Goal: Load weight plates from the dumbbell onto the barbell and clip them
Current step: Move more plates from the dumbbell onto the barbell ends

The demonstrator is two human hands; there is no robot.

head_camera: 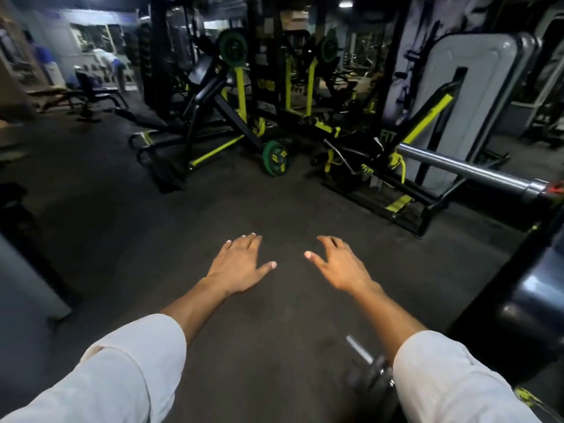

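Observation:
Both my arms reach forward over the dark gym floor. My left hand is spread, palm down, and holds nothing. My right hand is spread the same way, also empty. The bare chrome barbell sleeve juts in from the right at about chest height, well above and to the right of my right hand. Low at the bottom, partly hidden under my right sleeve, lies the dumbbell with its thin steel bar end and dark small plates.
A black rack upright stands at the right edge. Yellow-and-black machines with green plates fill the far side. A grey padded panel stands behind the barbell. A person in blue is far back left.

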